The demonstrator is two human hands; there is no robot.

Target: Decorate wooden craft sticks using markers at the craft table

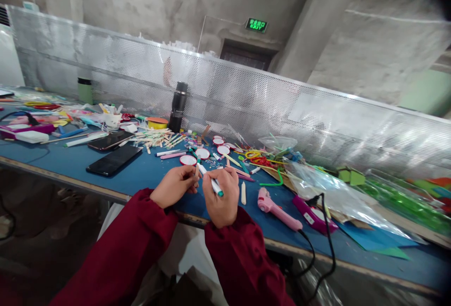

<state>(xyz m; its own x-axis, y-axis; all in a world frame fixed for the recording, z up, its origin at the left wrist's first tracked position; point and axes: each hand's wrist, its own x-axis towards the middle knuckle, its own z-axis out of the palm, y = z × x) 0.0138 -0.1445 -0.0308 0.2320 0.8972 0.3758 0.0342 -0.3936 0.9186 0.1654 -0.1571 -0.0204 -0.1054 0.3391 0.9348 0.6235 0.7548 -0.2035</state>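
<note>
My left hand point(175, 185) is closed, pinching a small wooden craft stick point(197, 169) upright between thumb and fingers; its upper end looks green. In my right hand point(223, 198) is a white marker pen point(214, 185) with a teal end, its front pointing at the stick. Both hands are close together above the front of the blue table point(151, 176). Just beyond them lie white round discs with red rims point(202, 153). A pale tapered stick point(243, 193) rests right of my right hand.
Two phones point(114, 160) lie to the left, near a pile of craft sticks point(155, 137). A black bottle point(178, 106) stands against the perforated metal screen point(232, 92). On the right are a pink corded tool point(278, 209), a purple device point(313, 215) and plastic wrap point(327, 193).
</note>
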